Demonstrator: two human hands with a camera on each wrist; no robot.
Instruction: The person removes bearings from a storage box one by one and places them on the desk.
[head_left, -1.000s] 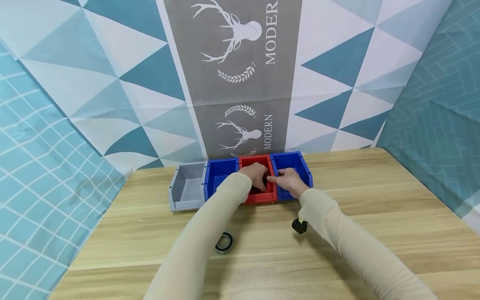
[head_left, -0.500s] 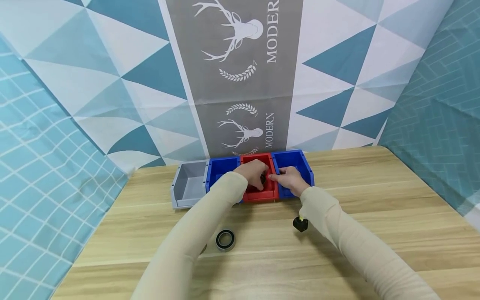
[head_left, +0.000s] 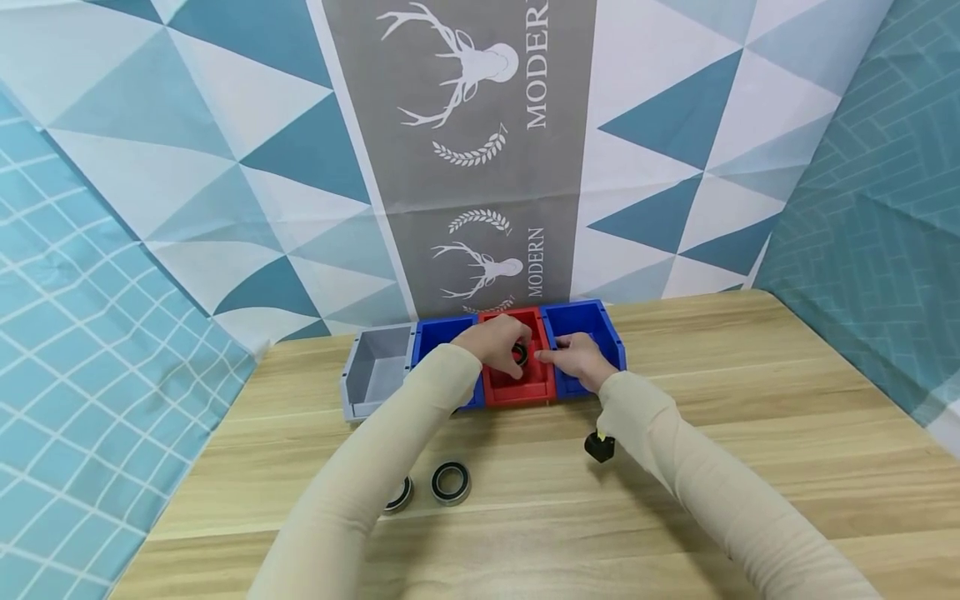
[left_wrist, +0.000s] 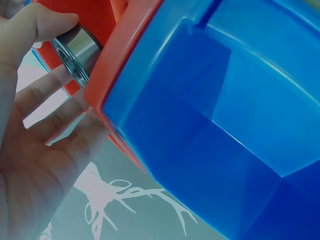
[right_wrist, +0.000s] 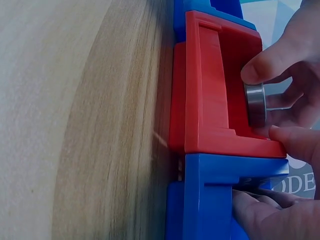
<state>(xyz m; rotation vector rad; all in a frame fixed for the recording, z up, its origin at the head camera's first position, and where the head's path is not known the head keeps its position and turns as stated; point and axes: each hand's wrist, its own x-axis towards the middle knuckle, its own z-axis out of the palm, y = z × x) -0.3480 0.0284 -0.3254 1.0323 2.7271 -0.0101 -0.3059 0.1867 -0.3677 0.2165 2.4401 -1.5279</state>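
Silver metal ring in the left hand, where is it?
In the right wrist view's right half, the left hand pinches the ring at the opening of the red plastic bin.

A hand could enter the red bin (head_left: 522, 394) from above on the near side, over its front wall; my left hand (head_left: 492, 342) and the bearing (left_wrist: 82, 50) it pinches block the far left. On the right, my right hand (head_left: 576, 360) grips the side wall against the right blue bin (head_left: 576, 312). My left sleeve (head_left: 397, 442) bars the near approach to the left blue bin (head_left: 444, 327); the grey bin (head_left: 381, 367) lies open from above. Nearer, two loose bearings (head_left: 451, 500) obstruct the left; bare tabletop (head_left: 525, 492) offers passage between them and the black device (head_left: 600, 448) at my right cuff.
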